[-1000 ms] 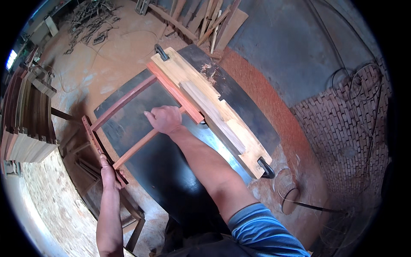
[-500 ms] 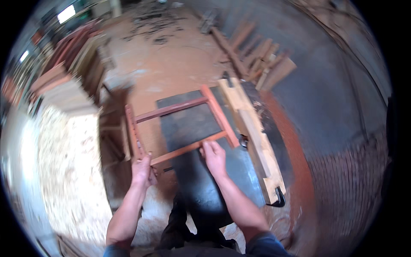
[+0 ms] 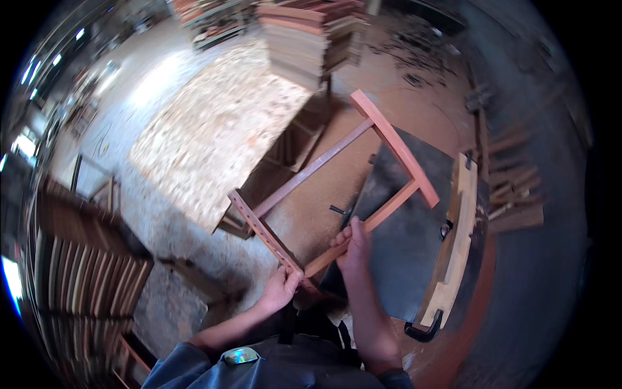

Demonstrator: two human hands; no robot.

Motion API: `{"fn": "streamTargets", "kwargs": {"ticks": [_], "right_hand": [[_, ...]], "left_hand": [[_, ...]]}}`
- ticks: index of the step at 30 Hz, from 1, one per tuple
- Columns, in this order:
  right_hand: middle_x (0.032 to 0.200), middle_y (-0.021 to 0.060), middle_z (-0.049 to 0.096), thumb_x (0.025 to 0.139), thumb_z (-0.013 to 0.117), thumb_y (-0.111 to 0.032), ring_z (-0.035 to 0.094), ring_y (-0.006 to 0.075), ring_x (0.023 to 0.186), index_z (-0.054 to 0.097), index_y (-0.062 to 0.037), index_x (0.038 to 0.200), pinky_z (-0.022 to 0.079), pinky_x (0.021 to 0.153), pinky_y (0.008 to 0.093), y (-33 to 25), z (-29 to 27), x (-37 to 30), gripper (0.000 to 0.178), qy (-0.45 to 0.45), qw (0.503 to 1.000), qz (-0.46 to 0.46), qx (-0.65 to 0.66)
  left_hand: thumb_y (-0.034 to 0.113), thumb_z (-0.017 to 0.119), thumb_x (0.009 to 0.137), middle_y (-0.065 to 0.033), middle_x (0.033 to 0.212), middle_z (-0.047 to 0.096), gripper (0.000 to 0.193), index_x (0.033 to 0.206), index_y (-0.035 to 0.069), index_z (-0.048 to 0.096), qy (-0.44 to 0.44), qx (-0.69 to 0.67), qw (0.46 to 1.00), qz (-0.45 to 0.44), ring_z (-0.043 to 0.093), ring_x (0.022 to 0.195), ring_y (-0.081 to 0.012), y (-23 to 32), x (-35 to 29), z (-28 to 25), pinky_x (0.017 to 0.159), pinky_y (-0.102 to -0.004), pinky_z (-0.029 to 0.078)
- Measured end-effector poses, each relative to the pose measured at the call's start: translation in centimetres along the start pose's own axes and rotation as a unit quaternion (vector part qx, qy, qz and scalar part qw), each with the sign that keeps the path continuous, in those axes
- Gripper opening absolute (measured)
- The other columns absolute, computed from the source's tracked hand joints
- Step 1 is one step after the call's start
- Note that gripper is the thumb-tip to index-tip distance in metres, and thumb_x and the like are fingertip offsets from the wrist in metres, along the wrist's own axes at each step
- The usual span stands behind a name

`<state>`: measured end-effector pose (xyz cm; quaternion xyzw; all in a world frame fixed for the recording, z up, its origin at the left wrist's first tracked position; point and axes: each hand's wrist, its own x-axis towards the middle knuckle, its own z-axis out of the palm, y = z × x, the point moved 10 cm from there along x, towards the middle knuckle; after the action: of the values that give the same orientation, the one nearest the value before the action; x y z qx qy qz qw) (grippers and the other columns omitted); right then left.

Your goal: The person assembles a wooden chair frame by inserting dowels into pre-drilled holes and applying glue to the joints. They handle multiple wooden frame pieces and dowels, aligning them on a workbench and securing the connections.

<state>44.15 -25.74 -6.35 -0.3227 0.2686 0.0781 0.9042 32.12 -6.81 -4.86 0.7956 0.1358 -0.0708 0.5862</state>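
Note:
Both hands carry a reddish wooden frame [image 3: 396, 146] made of two longer side pieces joined by two crossbars. My left hand [image 3: 282, 289] is closed round the near end of its left side piece, which shows a row of small holes. Wrapped round the nearer crossbar is my right hand [image 3: 354, 246], close to the middle of that bar. The frame tilts above the floor and the left part of a dark flat machine table [image 3: 408, 272]. Along that table's right side runs a pale wooden fence [image 3: 457, 240], held by a black clamp [image 3: 424, 329] at its near end.
A speckled board table [image 3: 214, 129] stands to the left, with stacked wooden parts [image 3: 295, 48] at its far end. More stacked curved slats [image 3: 97, 279] are at the lower left. Wood pieces [image 3: 518, 188] lean by the wall at right, and sawdust covers the floor.
My view and body have turned left, bringing the board table closer to the middle. The frame has come off the machine table's right part toward the left, still in both hands.

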Motion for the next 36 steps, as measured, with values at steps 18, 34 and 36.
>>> {"fn": "streamTargets", "kwargs": {"ticks": [18, 34, 36], "right_hand": [[0.08, 0.0095, 0.061, 0.081, 0.072, -0.009, 0.064, 0.0216, 0.07, 0.054, 0.0001, 0.106, 0.054, 0.066, 0.0336, 30.1, 17.5, -32.1, 0.032, -0.501, 0.57, 0.004, -0.651], [0.096, 0.0111, 0.068, 0.085, 0.067, 0.0, 0.064, 0.0145, 0.08, 0.058, 0.0042, 0.119, 0.053, 0.073, 0.0293, 42.8, 15.8, -41.0, 0.036, -0.643, 0.466, -0.073, -0.603], [0.096, 0.0106, 0.069, 0.086, 0.067, -0.002, 0.065, 0.0138, 0.082, 0.058, 0.0045, 0.119, 0.053, 0.074, 0.0285, 43.1, 14.2, -39.1, 0.034, -0.618, 0.492, -0.05, -0.611]], "left_hand": [[0.019, 0.066, 0.09, -0.0042, 0.07, 0.063, 0.015, 0.088, 0.005, 0.06, 0.498, -0.189, 0.836, -0.134, 0.064, 0.067, -0.0139, -18.9, -36.7, -23.4, 0.064, -0.0307, 0.05], [0.01, 0.056, 0.088, -0.0104, 0.062, 0.058, 0.017, 0.076, -0.002, 0.059, 0.768, -0.52, 0.338, -0.158, 0.058, 0.049, -0.0229, -36.1, -64.8, -33.3, 0.043, -0.0386, 0.046], [0.011, 0.056, 0.089, -0.0117, 0.065, 0.059, 0.016, 0.083, -0.003, 0.058, 0.76, -0.551, 0.321, -0.123, 0.059, 0.052, -0.0249, -39.1, -64.8, -35.0, 0.045, -0.0417, 0.049]]}}
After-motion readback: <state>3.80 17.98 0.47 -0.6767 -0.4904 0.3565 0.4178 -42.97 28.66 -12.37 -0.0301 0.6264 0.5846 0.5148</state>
